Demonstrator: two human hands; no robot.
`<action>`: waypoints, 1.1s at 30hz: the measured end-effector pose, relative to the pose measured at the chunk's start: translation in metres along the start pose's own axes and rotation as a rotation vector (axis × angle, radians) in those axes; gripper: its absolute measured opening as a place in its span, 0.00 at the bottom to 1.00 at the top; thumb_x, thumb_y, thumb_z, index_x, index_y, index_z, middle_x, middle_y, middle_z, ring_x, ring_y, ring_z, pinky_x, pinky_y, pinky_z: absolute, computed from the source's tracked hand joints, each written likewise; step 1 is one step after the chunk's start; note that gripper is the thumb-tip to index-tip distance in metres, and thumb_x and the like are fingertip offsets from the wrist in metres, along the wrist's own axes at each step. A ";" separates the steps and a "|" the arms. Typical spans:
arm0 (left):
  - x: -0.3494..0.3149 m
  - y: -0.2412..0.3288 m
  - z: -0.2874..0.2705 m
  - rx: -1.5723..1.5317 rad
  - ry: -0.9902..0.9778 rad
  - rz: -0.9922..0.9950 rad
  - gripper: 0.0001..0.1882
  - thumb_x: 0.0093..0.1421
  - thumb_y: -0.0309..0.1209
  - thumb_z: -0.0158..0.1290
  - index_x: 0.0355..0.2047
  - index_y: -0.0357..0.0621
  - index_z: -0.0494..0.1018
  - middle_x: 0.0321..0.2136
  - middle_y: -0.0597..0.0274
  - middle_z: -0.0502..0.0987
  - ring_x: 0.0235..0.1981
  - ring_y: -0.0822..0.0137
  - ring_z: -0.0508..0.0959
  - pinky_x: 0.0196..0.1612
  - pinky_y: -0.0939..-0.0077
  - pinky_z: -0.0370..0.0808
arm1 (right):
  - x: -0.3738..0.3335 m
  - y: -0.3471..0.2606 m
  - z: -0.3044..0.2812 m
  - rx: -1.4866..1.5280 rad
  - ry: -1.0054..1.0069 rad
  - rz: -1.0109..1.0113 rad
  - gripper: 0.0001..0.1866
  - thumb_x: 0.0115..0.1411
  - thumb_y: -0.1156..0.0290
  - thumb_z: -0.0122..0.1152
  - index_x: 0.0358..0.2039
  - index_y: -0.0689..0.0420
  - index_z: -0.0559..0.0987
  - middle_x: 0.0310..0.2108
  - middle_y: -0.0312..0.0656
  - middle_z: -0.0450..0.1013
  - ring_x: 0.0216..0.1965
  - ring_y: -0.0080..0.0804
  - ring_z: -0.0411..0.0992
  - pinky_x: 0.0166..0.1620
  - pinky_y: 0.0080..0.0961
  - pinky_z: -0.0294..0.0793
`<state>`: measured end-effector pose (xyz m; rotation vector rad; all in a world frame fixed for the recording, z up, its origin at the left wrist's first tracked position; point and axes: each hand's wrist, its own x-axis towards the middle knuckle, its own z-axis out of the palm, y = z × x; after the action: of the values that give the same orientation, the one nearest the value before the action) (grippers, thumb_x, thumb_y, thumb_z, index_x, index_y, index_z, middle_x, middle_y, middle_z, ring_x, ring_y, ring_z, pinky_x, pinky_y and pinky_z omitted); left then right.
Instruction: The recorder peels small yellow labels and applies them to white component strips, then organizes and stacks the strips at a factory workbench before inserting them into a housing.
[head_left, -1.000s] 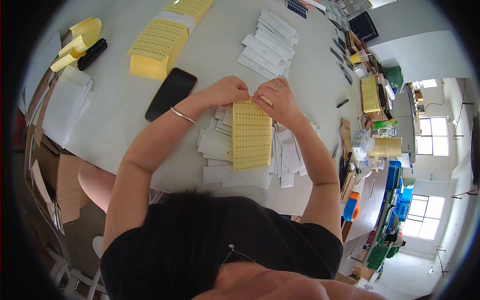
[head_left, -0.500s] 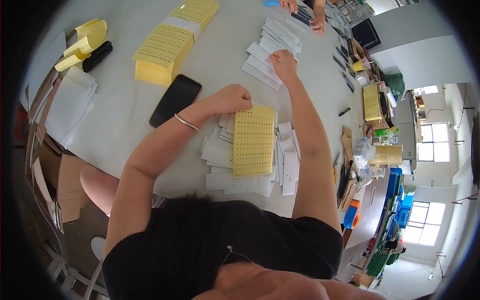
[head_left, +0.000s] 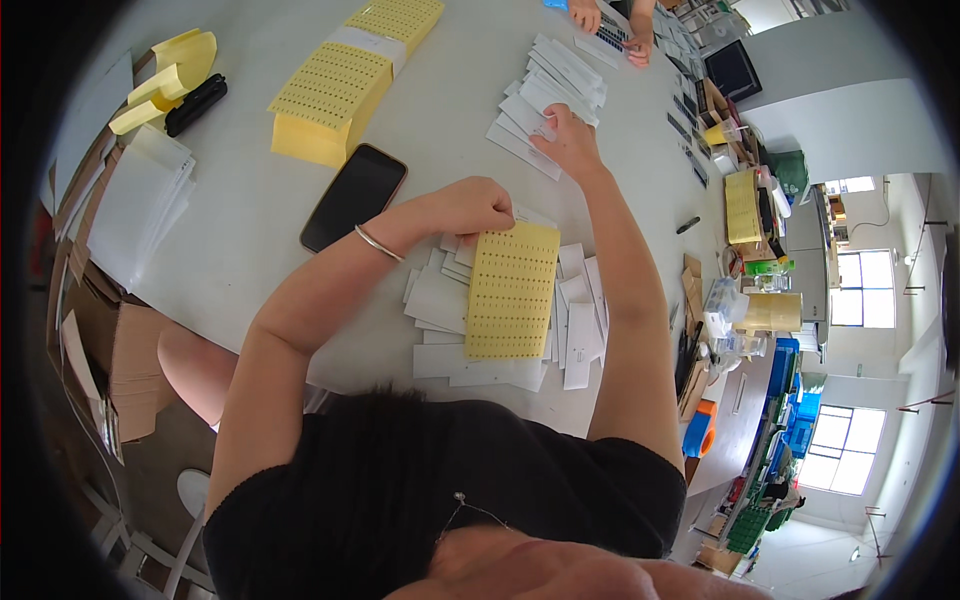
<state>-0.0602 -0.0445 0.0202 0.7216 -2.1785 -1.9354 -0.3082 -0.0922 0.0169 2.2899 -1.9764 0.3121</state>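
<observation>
While the left hand (head_left: 468,207) is clenched into a fist at the top edge of the yellow sheet (head_left: 511,291), pinning its upper left corner, the right hand (head_left: 570,140) is stretched out well beyond it, fingers pinching a white slip (head_left: 538,122) from the far pile (head_left: 550,95). Under the yellow sheet, just below the left hand, lies a spread of white slips (head_left: 435,300). A phone (head_left: 354,196) rests just left of the left wrist, and a yellow stack (head_left: 335,90) sits farther out to the left. Beyond the right hand, another person's hands (head_left: 607,22) work at the table's far edge.
</observation>
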 end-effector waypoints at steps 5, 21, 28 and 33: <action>-0.001 -0.002 -0.001 -0.010 0.002 0.009 0.12 0.55 0.32 0.50 0.28 0.32 0.74 0.17 0.63 0.72 0.12 0.75 0.70 0.16 0.80 0.66 | -0.044 -0.031 -0.018 0.555 -0.305 0.098 0.26 0.47 0.62 0.69 0.44 0.57 0.69 0.37 0.42 0.73 0.39 0.32 0.71 0.42 0.27 0.72; 0.002 -0.005 -0.003 -0.074 0.050 -0.045 0.11 0.54 0.32 0.49 0.27 0.33 0.73 0.17 0.63 0.72 0.11 0.74 0.70 0.15 0.80 0.65 | -0.105 -0.080 -0.057 0.333 0.025 -0.423 0.03 0.51 0.72 0.63 0.27 0.53 0.77 0.30 0.34 0.73 0.36 0.31 0.70 0.48 0.30 0.65; 0.004 -0.007 -0.007 -0.209 0.108 -0.068 0.11 0.54 0.31 0.50 0.27 0.32 0.73 0.16 0.64 0.71 0.10 0.76 0.67 0.14 0.80 0.63 | -0.049 -0.022 -0.035 0.595 0.084 -0.103 0.02 0.54 0.75 0.58 0.29 0.58 0.75 0.33 0.39 0.72 0.39 0.35 0.68 0.46 0.31 0.67; 0.002 -0.003 -0.004 -0.104 0.062 -0.041 0.11 0.55 0.30 0.49 0.27 0.32 0.73 0.16 0.64 0.71 0.11 0.77 0.67 0.15 0.81 0.63 | 0.010 0.046 -0.004 0.266 0.200 0.075 0.06 0.56 0.67 0.58 0.29 0.56 0.78 0.36 0.41 0.74 0.42 0.38 0.69 0.46 0.34 0.68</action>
<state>-0.0595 -0.0489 0.0173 0.8037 -2.0266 -2.0010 -0.3522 -0.1078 0.0200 2.2253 -2.0256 0.8231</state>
